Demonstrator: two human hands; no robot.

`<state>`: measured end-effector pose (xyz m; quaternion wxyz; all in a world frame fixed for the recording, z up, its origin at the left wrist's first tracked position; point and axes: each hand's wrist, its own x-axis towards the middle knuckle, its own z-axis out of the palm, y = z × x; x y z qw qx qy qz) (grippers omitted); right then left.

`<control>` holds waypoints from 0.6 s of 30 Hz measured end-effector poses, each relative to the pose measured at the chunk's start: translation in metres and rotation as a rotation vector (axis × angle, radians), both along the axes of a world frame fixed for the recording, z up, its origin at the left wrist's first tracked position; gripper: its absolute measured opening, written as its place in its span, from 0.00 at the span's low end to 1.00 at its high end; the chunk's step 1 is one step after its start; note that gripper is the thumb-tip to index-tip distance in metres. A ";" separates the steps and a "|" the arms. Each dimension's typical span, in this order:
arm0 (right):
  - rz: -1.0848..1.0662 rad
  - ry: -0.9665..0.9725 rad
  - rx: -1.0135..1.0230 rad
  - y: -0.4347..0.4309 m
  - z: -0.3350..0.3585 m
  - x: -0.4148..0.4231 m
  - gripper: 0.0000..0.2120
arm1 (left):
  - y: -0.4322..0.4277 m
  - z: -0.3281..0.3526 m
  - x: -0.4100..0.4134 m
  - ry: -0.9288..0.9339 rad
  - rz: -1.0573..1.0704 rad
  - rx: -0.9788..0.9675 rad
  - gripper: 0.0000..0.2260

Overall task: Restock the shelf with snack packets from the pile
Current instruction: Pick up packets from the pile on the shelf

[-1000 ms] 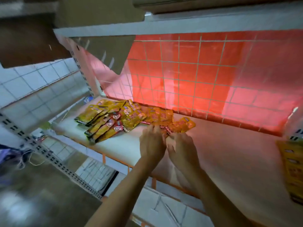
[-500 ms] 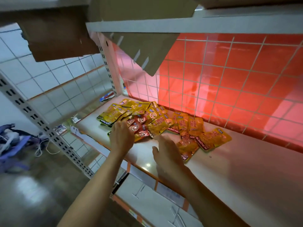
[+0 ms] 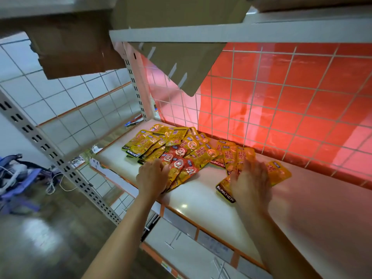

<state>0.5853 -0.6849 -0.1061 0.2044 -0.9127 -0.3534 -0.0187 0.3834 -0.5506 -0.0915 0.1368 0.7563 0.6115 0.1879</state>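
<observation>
Several yellow and red snack packets (image 3: 171,150) lie in a loose pile at the back left of the white shelf (image 3: 201,198). A smaller spread of orange packets (image 3: 237,156) lies to its right. My left hand (image 3: 152,177) rests flat on the near edge of the left pile, fingers on the red packets (image 3: 181,168). My right hand (image 3: 251,182) lies flat with straight fingers over the orange packets, covering their near ends. A packet marked KONCHEW (image 3: 224,190) sticks out beside my right wrist.
A white wire grid (image 3: 281,97) with a red backing closes the shelf's rear. A slotted upright (image 3: 136,87) stands at the back left corner. An upper shelf (image 3: 221,31) with cardboard hangs overhead. A blue bag (image 3: 18,174) and cables lie on the floor at left.
My two hands have drawn apart: the left went to the left pile, the right came down flat onto the orange packets. The camera has turned left and closer.
</observation>
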 end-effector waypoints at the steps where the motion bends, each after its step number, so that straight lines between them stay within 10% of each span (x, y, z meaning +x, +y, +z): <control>1: -0.021 0.012 -0.042 -0.002 -0.002 0.008 0.28 | -0.003 0.000 0.001 -0.013 -0.008 0.007 0.11; 11: -0.061 0.037 -0.010 -0.029 -0.008 0.029 0.12 | -0.030 0.002 0.019 -0.084 0.072 0.016 0.27; 18: -0.214 0.165 -0.106 -0.043 0.009 0.038 0.23 | -0.056 0.017 0.050 -0.263 0.007 0.158 0.35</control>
